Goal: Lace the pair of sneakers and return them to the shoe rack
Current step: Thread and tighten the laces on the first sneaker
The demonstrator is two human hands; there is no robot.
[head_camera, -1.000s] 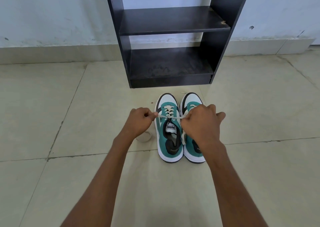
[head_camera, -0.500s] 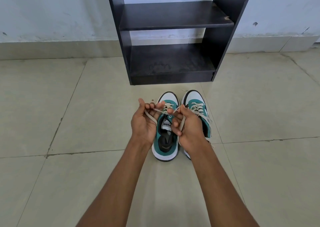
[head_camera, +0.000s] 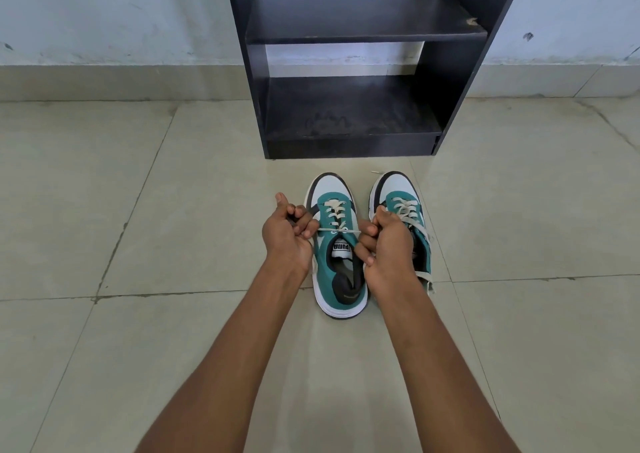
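Head view: two teal, white and black sneakers are set side by side on the floor (head_camera: pixel 138 210), which is laid with glossy beige tiles and dark grout lines. The left sneaker (head_camera: pixel 337 262) carries a flat cream lace (head_camera: pixel 339 231) crossed through its eyelets and a white woven tongue label. The lace is drawn taut across the upper eyelets. The left hand (head_camera: pixel 289 236) is curled closed on one lace end at the outer side of this sneaker. The right hand (head_camera: pixel 384 244) is closed on the other end, between the two sneakers. The right sneaker (head_camera: pixel 407 210) is partly covered by that hand; its laces lie loose. A black, matt, dusty shoe rack (head_camera: pixel 349 120) with two flat shelves is seen just beyond the toes, against the wall.
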